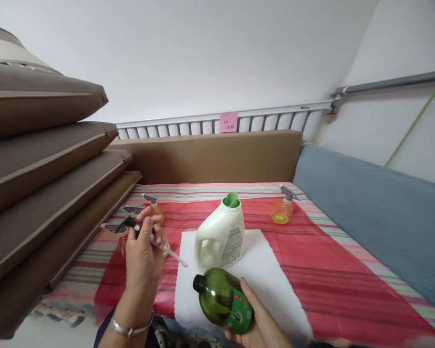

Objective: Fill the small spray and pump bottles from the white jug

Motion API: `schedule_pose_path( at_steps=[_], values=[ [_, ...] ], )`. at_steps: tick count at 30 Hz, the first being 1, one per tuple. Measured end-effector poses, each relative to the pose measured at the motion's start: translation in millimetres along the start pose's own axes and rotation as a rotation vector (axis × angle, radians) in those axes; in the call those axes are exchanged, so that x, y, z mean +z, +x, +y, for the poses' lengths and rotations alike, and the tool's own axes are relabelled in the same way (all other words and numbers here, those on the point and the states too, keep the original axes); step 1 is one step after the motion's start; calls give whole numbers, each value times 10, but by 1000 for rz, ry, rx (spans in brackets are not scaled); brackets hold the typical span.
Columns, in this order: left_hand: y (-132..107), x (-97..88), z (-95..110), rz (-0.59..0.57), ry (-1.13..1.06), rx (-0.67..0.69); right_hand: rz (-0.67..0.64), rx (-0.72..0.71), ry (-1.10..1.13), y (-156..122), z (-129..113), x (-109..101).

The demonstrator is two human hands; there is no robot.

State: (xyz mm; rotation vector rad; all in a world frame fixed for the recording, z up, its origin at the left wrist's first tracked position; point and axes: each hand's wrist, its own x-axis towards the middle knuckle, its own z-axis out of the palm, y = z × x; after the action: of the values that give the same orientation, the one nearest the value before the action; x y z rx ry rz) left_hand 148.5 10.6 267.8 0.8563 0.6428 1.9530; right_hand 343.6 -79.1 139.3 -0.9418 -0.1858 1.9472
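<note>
My left hand [143, 251] is closed around a dark pump head, and its pale dip tube [177, 257] points down to the right. In my right hand [263, 321] lies a green bottle [217, 295] with a green label, tilted so that its uncapped black neck faces left. The tube's end is a little above and left of that neck, apart from it. Just behind the bottle a white jug [217, 229] stands upright, with a green spout or cup [232, 199] in its mouth. Under the jug is a white cloth [275, 280].
At the right stands a clear spray bottle [282, 212] with yellowish liquid; several more [157, 210] are at the left, partly behind my left hand. Stacked brown cushions [58, 145] line the left side, a blue padded panel [369, 212] the right. Red sheeting [322, 280] covers striped cloth.
</note>
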Motion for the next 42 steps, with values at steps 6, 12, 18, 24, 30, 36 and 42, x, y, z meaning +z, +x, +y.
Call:
schedule_pose_path(
  at_steps=[6, 12, 18, 24, 30, 36, 42],
  values=[
    [-231, 144, -87, 23, 4, -30, 27, -68, 59, -113, -57, 192],
    [-435, 212, -213, 15, 25, -84, -12, -96, 79, -171, -43, 307],
    [-653, 147, -358, -12, 70, -192, -80, -216, 70, -227, -35, 385],
    [-745, 89, -394, -85, 62, -300, -224, -420, 51, -374, -15, 397],
    [-750, 68, -344, -129, 107, -287, -287, -390, -122, -429, -25, 299],
    [-715, 10, -271, -410, 125, -431, -482, 174, -69, -283, -23, 81],
    [-725, 18, -237, -465, 152, -355, -640, 130, 49, -291, 34, 81]
  ],
)
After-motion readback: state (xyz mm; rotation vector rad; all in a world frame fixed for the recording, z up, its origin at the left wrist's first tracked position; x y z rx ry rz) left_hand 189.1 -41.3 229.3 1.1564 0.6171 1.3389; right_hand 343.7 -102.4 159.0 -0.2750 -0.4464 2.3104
